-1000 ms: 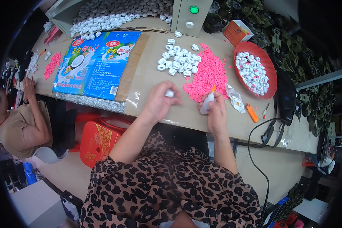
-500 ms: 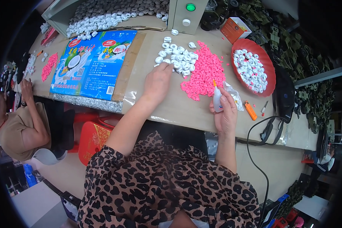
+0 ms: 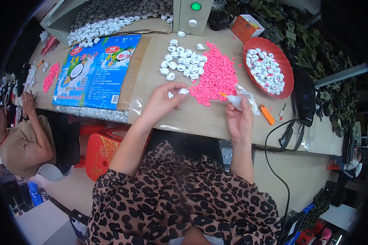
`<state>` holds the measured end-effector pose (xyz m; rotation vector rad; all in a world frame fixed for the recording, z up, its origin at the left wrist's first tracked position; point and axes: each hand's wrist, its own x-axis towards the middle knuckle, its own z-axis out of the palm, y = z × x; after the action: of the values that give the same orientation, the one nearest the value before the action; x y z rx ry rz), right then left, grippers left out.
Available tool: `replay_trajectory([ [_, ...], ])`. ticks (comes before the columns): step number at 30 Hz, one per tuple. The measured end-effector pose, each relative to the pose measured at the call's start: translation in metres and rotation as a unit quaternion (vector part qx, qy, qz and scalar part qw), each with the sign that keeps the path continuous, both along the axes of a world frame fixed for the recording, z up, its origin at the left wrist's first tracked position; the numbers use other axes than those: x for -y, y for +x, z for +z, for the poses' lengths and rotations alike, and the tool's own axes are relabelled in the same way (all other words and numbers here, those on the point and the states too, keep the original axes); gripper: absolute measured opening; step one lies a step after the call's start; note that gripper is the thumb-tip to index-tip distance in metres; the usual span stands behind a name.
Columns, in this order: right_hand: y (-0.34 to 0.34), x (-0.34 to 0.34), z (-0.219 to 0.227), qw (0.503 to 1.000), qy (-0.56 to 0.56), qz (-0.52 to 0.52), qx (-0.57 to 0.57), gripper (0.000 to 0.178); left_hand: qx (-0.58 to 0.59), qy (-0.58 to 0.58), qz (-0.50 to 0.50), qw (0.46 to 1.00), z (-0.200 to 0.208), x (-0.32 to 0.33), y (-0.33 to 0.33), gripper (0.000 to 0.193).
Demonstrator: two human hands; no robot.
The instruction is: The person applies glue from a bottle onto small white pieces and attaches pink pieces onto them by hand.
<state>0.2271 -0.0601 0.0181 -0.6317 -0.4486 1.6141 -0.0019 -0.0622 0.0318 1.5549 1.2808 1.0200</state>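
Observation:
My left hand (image 3: 161, 104) holds a small white round part (image 3: 183, 91) between thumb and fingers, just above the table near the edge of the pink pile. My right hand (image 3: 240, 120) grips a small white glue bottle (image 3: 234, 100) with an orange tip that points left toward that part. A heap of small pink pieces (image 3: 216, 75) lies ahead of both hands. To its left sits a cluster of white round parts (image 3: 180, 61). A red bowl (image 3: 289, 77) at the right holds more white parts.
A blue printed bag (image 3: 96, 71) lies flat at the left on cardboard. A grey box with a green light (image 3: 194, 16) stands at the back, beside a tray of grey-white parts (image 3: 110, 20). An orange lighter (image 3: 267, 114) and a black cable (image 3: 288, 134) lie right. Another person (image 3: 22, 134) sits at the left.
My left hand drew back from the white cluster toward me with a white part in its fingers. My right hand lowered and tilted the bottle's tip toward the left hand.

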Motion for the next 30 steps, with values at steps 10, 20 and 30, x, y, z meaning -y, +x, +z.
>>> replay_trajectory([
  [10, -0.016, 0.004, -0.008, 0.977, 0.149, -0.067, 0.135, 0.024, 0.368, -0.151, -0.009, 0.918, -0.021, 0.016, 0.038, 0.025],
  [20, -0.023, 0.015, -0.014, 0.937, 0.226, -0.083, 0.253, 0.027, 0.333, -0.126, 0.018, 0.934, -0.027, 0.019, 0.041, 0.025],
  [30, -0.023, 0.017, -0.013, 0.937, 0.214, -0.051, 0.271, 0.026, 0.320, -0.115, 0.025, 0.940, -0.028, 0.021, 0.041, 0.025],
])
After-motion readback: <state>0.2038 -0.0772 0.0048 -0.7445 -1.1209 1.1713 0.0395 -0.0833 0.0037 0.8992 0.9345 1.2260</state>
